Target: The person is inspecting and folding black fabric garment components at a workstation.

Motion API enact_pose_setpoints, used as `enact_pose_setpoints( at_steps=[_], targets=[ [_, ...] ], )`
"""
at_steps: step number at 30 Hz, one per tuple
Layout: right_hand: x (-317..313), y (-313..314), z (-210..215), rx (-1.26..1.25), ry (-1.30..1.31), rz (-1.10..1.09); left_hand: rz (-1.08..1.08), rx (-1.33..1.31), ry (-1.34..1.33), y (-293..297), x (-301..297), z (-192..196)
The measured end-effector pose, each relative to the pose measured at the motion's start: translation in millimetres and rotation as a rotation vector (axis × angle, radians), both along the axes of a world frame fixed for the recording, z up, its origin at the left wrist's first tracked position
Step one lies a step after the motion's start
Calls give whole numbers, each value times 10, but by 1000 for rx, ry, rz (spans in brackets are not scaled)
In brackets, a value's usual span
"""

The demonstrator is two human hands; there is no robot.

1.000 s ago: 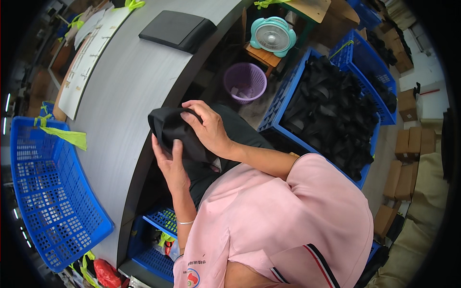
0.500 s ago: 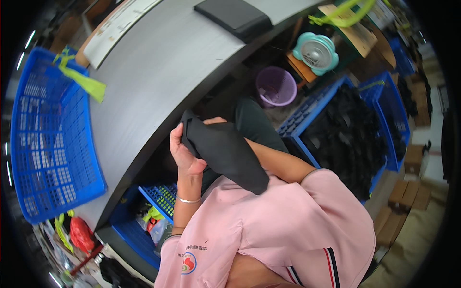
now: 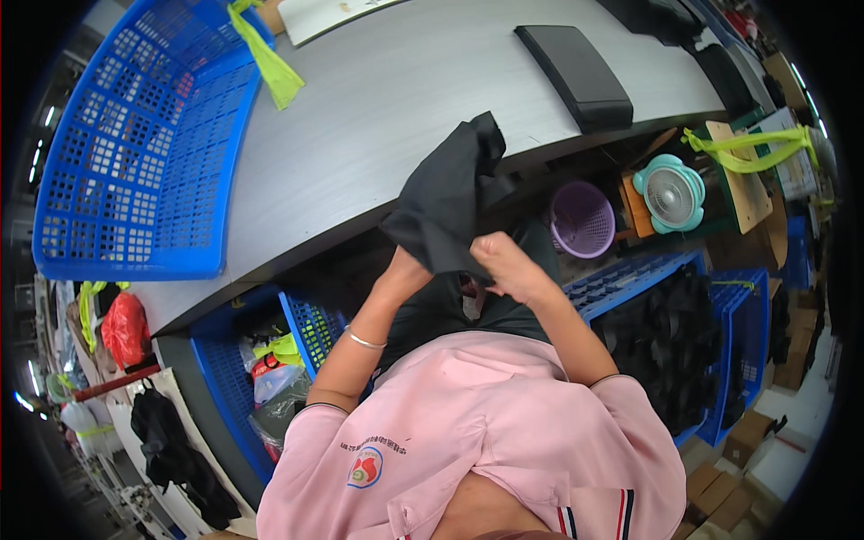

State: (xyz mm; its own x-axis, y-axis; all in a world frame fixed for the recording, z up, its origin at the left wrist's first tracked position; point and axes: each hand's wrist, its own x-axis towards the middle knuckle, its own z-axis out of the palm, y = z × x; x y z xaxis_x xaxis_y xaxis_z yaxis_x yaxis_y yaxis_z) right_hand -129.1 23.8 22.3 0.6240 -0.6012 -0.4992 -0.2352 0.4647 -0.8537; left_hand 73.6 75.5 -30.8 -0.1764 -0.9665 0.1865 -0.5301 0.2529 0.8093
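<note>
A piece of black fabric [image 3: 441, 202], folded and soft, is stretched between my hands over my lap, with its far end up over the front edge of the grey table. My left hand [image 3: 407, 274] is closed on its near left side, and the cloth covers most of those fingers. On the near right edge, my right hand [image 3: 507, 264] is curled into a fist around the fabric. A loose flap sticks out to the right, above my right hand.
On the grey table [image 3: 360, 117] stand a blue basket [image 3: 229, 180] at left and a black flat box [image 3: 576, 76]. A purple bin [image 3: 583, 220] and a turquoise fan [image 3: 670, 193] are to the right. Blue crates [image 3: 648, 279] hold black pieces; another crate [image 3: 220, 369] sits lower left.
The black fabric has swung from close against my chest out toward the table and now hangs open. My right hand, mostly hidden behind it before, shows at its right edge. The view has turned.
</note>
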Motion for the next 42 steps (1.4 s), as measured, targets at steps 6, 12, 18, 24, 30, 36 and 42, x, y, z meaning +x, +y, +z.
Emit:
enact_pose_setpoints(
  at_steps=[6,12,18,24,30,36,42],
  targets=[
    [226,552,-477,200,23,342,241,-156,95,338,35,-708],
    [133,437,-232,11,196,208,270,-89,247,144,94,-632],
    [-102,14,252,-912,123,-489,220,-34,413,196,89,-521],
    [70,-271,366,-531,-74,-201,115,26,583,356,43,-364],
    [-104,-461,474,-252,-494,-323,70,81,730,149,284,-239],
    [-4,-823,355,-92,-189,-479,7,121,880,348,22,-72],
    [-92,-556,421,-923,-134,-210,-8,120,1045,65,-34,47]
  ],
)
